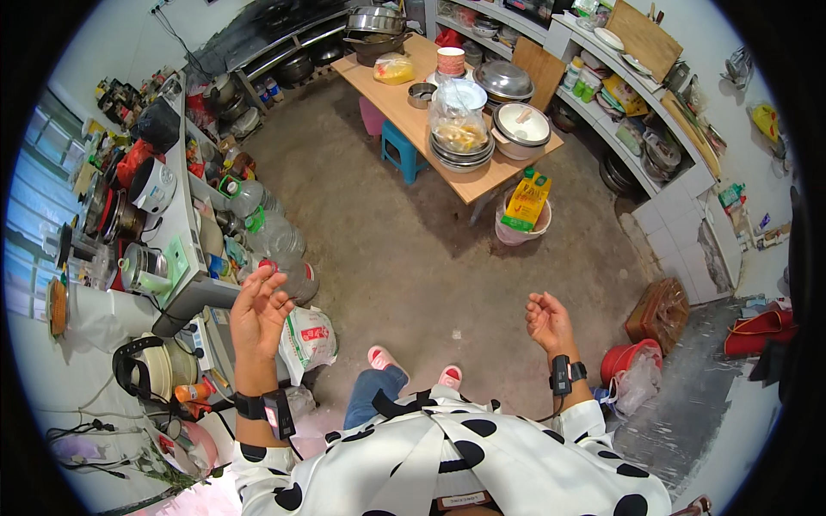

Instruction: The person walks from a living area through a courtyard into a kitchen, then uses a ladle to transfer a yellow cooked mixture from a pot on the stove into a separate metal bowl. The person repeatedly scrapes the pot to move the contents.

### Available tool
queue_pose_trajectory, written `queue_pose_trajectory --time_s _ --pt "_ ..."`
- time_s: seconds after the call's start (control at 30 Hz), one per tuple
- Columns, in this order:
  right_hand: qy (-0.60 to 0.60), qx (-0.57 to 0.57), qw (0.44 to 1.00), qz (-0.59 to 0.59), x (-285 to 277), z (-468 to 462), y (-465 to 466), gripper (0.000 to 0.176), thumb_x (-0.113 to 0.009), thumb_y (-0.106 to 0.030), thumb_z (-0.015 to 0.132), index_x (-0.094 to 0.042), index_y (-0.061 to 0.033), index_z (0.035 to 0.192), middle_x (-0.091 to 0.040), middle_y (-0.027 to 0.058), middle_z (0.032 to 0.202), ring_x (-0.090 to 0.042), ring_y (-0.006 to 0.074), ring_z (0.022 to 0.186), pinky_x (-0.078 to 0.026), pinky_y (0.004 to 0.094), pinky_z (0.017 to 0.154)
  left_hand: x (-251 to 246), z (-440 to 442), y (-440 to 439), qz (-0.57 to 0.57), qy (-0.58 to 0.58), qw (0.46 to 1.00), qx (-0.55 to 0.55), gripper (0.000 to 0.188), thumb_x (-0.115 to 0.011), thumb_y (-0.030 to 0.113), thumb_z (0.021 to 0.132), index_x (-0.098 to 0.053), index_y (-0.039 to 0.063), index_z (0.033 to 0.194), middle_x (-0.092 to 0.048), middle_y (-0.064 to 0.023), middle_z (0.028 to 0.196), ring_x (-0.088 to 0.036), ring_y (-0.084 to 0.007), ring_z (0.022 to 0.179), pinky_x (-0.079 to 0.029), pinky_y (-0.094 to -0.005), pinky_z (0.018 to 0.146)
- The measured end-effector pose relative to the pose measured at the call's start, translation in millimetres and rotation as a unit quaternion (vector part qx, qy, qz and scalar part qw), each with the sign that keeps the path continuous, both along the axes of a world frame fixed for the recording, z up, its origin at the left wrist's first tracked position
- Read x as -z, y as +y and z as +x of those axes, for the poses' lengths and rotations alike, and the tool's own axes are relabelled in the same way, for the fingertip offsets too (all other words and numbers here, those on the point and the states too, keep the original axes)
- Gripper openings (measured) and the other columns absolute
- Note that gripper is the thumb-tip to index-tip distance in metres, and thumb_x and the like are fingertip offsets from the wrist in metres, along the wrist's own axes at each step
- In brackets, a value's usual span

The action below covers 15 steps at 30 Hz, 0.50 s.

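Raised at the left, my left hand (260, 316) is empty, its fingers loosely curled and apart, above a white printed sack (310, 338) and near large clear plastic bottles (276, 235). My right hand (547, 322) is also raised and empty, palm up with half-curled fingers, over the concrete floor. Each wrist wears a black strap with a small device. Ahead stands a wooden table (387, 97) bearing stacked metal plates (461, 155), a lidded white pot (521, 129), a large pot with a metal lid (503, 80) and a yellow-filled plastic bag (393, 69).
A waste bin (545, 222) holding a yellow package stands by the table's near corner. A blue stool (400, 151) is under the table. The crowded counter (187, 226) runs along the left, shelves (600, 116) curve along the right, and a red bucket (613, 361) sits at lower right.
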State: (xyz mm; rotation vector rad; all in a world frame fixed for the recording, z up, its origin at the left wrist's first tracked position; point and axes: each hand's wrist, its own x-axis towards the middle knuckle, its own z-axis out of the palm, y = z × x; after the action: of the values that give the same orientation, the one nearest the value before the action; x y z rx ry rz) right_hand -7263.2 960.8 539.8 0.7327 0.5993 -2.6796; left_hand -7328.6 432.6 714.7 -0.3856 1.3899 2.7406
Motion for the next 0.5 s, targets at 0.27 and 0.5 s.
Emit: queue_pose_trajectory --time_s 0.27,0.5 --pt "-0.004 0.025 1.000 0.003 8 -76 -3 0.028 -0.051 -0.027 0.097 -0.064 -0.0018 0.099 -0.069 0.0114 0.084 -0.064 0.0192 0.064 -0.054 0.0284 0.054 27 -127 22 0.004 -0.011 0.998 0.068 0.022 -0.053 0.019 0.094 -0.059 0.003 0.108 -0.067 -0.0152 0.101 -0.064 -0.0199 0.075 -0.054 -0.0359 0.069" --pt "0.035 -0.010 0.998 0.043 -26 -236 -57 0.030 -0.048 -0.031 0.098 -0.064 -0.0063 0.106 -0.063 0.0042 0.081 -0.061 0.0159 0.064 -0.052 0.0286 0.051 45 -292 -19 0.070 -0.042 0.991 0.105 0.022 -0.053 0.020 0.094 -0.060 0.003 0.106 -0.067 -0.0145 0.096 -0.061 -0.0189 0.075 -0.051 -0.0349 0.069"
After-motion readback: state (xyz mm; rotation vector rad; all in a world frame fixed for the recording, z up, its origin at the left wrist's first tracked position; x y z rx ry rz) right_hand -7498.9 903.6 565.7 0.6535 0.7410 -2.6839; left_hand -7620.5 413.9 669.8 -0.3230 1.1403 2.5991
